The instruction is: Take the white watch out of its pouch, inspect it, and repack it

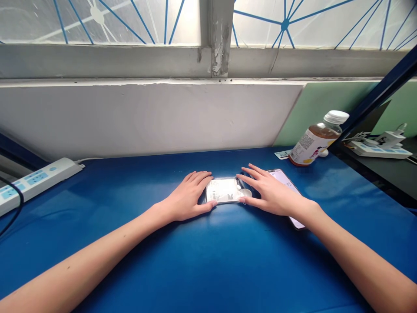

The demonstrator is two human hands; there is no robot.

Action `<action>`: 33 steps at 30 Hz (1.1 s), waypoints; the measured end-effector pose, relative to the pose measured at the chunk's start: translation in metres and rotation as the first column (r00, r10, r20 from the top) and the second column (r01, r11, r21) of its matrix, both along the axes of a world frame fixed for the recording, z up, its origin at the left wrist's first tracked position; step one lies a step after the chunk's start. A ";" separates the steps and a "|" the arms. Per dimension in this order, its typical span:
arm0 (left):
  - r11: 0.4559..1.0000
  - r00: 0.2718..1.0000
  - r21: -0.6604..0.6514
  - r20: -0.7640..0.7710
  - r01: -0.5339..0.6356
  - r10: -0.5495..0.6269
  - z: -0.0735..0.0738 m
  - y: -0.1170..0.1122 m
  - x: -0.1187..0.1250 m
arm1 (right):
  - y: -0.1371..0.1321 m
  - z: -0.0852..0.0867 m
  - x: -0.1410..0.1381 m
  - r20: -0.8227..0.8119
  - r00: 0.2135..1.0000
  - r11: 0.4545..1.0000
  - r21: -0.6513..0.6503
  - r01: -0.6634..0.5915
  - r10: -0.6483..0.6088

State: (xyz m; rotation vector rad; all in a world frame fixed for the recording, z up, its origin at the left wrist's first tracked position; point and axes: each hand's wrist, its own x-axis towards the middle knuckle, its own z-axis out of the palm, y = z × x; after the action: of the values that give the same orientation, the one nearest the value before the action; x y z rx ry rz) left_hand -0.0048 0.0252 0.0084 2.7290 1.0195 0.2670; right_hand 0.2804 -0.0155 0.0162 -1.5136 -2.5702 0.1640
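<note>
A small clear plastic packet (pixel 224 190) with a white label and something white inside lies flat on the blue table (pixel 208 261). My left hand (pixel 189 198) rests flat at its left edge, fingers stretched out and thumb against the near corner. My right hand (pixel 269 193) lies flat at its right edge, fingers spread and touching the packet's side. Neither hand has the packet lifted. Under my right wrist lies a phone (pixel 286 182) with its screen lit, partly hidden by the hand.
A tilted bottle (pixel 314 141) of brown drink with a white cap stands at the back right beside a small label card (pixel 282 154). A white power strip (pixel 35 180) lies at the left edge. Another power strip (pixel 379 148) sits on the dark side surface at right. A wall is behind.
</note>
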 end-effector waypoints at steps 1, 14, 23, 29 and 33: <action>1.000 1.000 0.000 0.001 -0.002 0.002 0.000 0.000 0.000 | 0.000 -0.001 0.000 -0.005 1.000 1.000 0.006 -0.003 0.003; 1.000 0.999 -0.001 0.047 -0.014 0.014 -0.004 0.001 -0.001 | 0.000 0.000 -0.001 0.008 1.000 1.000 -0.027 0.002 -0.001; 0.998 1.000 -0.051 -0.003 -0.030 0.030 0.000 0.000 -0.001 | 0.000 0.001 -0.001 0.028 0.999 0.999 -0.051 0.020 -0.019; 0.999 0.998 -0.043 0.047 -0.027 0.029 -0.003 0.001 -0.001 | 0.001 -0.002 0.000 0.008 1.000 0.999 -0.044 0.014 -0.013; 1.000 0.998 -0.023 0.064 -0.021 0.022 -0.005 0.001 -0.002 | 0.001 -0.003 0.001 0.006 1.000 0.999 -0.042 -0.003 0.003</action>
State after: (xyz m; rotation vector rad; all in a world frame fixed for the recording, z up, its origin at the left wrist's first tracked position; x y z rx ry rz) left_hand -0.0066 0.0262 0.0032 2.6731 1.0294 0.3425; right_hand 0.2812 -0.0146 0.0133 -1.5271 -2.5890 0.2156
